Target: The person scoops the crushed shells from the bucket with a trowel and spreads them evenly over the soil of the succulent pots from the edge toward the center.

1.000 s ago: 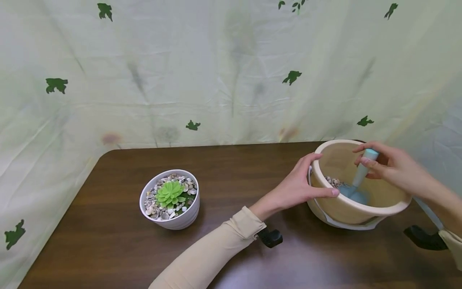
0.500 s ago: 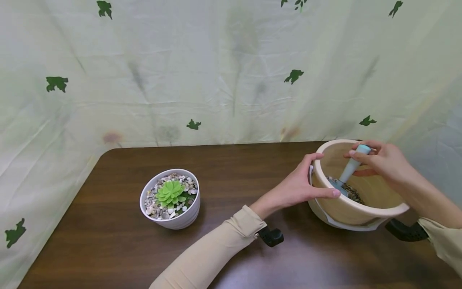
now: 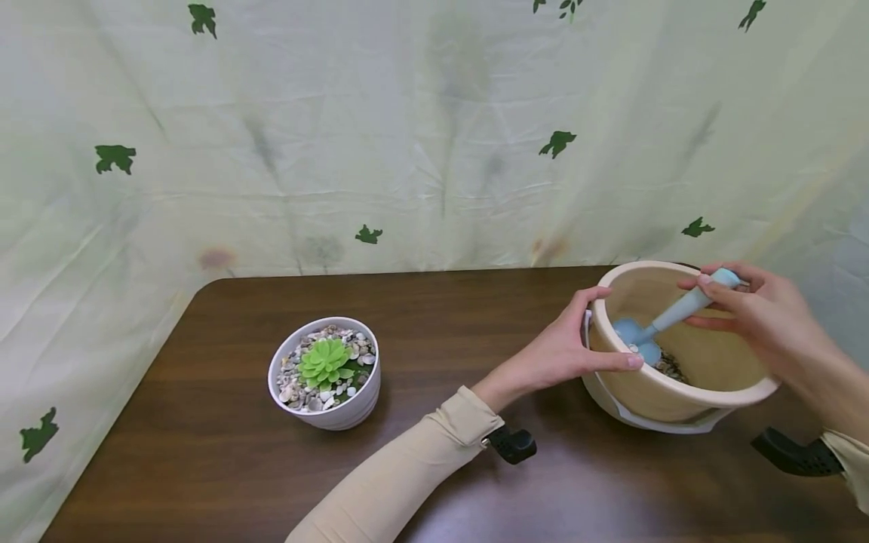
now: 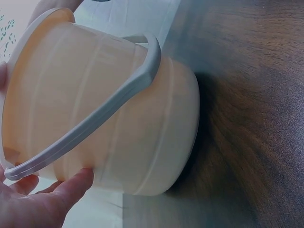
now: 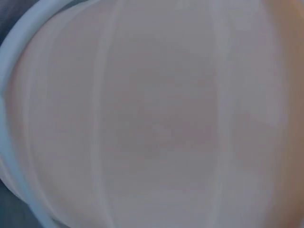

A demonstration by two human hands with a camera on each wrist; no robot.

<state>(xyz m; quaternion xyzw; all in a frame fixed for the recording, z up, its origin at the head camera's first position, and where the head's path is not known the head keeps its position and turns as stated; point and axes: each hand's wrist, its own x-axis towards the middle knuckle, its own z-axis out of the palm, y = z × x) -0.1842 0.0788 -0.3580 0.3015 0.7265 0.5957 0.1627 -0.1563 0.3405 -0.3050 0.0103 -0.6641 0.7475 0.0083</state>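
Note:
A beige bucket (image 3: pixel 655 406) stands on the table at the right in the head view, its pale grey handle (image 4: pixel 95 122) hanging down the outside. My left hand (image 3: pixel 553 351) holds the bucket's left rim, with thumb and fingers spread along it. By its handle, my right hand (image 3: pixel 774 320) grips a light blue toy shovel (image 3: pixel 682 309) slanting down into the bucket. The shovel's blade rests low at the left inside wall, beside small pebbles (image 3: pixel 670 367) at the bottom; a few pale bits lie on it. The right wrist view is filled by the bucket's wall (image 5: pixel 156 109).
A white pot (image 3: pixel 363 400) with pebbles and a green succulent (image 3: pixel 324 363) stands left of the bucket on the brown wooden table (image 3: pixel 448 317). Behind the table hangs a pale curtain (image 3: pixel 394 136) with green leaf shapes. Each wrist wears a black camera mount (image 3: pixel 514 445).
The shovel's blade has moved left inside the bucket and now lies flatter, its handle leaning right. My right hand went left, then back right. My left hand stays on the rim.

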